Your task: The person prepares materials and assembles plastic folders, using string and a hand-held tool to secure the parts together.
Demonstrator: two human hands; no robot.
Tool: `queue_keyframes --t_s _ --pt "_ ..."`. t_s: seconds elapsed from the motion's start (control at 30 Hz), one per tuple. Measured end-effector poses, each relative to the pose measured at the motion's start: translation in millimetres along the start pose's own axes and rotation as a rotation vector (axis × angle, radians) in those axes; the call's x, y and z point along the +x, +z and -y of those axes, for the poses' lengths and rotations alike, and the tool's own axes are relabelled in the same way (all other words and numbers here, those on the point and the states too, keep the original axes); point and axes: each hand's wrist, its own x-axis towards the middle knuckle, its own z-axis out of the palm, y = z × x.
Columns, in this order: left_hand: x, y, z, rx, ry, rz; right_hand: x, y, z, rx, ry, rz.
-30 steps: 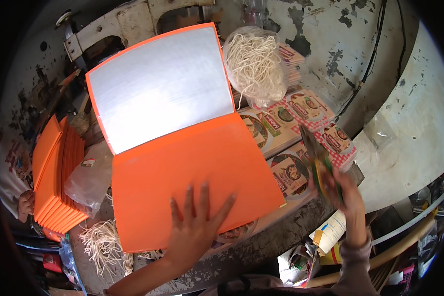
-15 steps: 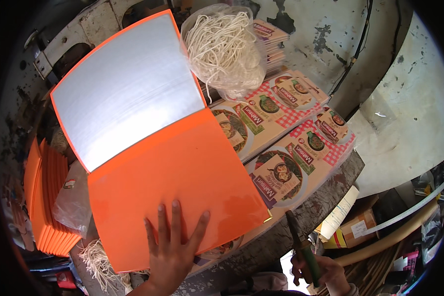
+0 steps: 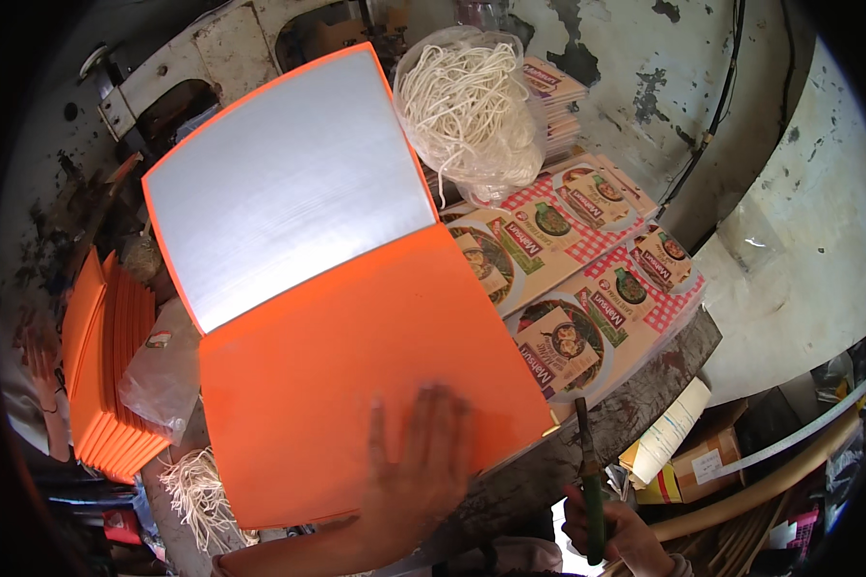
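An orange folder (image 3: 356, 385) lies spread on the table, its upper half showing a silvery-white inner panel (image 3: 298, 183). My left hand (image 3: 419, 471), smeared by motion, is on the lower orange half with its fingers stretched out, holding nothing. A small brass-coloured piece (image 3: 552, 424) sits at the folder's right corner. Just off the table's front edge, my right hand (image 3: 621, 529) grips a green-handled tool (image 3: 593, 500) upright. The tool's narrow dark end points up; its exact kind is unclear.
Printed food-picture boards (image 3: 606, 308) lie right of the folder, partly under it. Behind stands a bag of cream cord (image 3: 467, 96). Orange folders (image 3: 115, 385) are stacked at left beside a clear plastic bag (image 3: 161, 375). Another person's hand (image 3: 38, 351) shows at the left edge.
My left hand has slid to the right across the orange half. The whole view has shifted slightly. My right hand keeps the tool, now held more upright.
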Motion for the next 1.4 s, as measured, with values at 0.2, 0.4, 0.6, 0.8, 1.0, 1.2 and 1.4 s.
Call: queue_keyframes --t_s 0.2,0.4,0.6,0.8,1.0,1.2,1.4 --pt "2 7 -2 -0.209 0.169 -0.257 -3 -3 2 -0.327 -0.12 0.038" --pt "5 9 6 -0.25 0.146 -0.287 -7 -41 -26 -0.108 -0.234 0.382" --pt "12 20 21 -0.311 0.101 -0.209 25 -31 -36 0.025 -0.301 0.527" --pt "16 19 20 -0.294 0.132 -0.236 23 -26 -37 -0.095 -0.293 0.491" --pt "19 28 16 -0.149 0.206 -0.366 16 -4 -22 0.213 -0.057 0.212" --pt "20 21 15 -0.172 0.153 -0.3 11 -6 -13 0.062 0.006 0.028" --pt "18 28 15 -0.153 0.145 -0.32 14 -8 -8 -0.011 0.009 0.047"
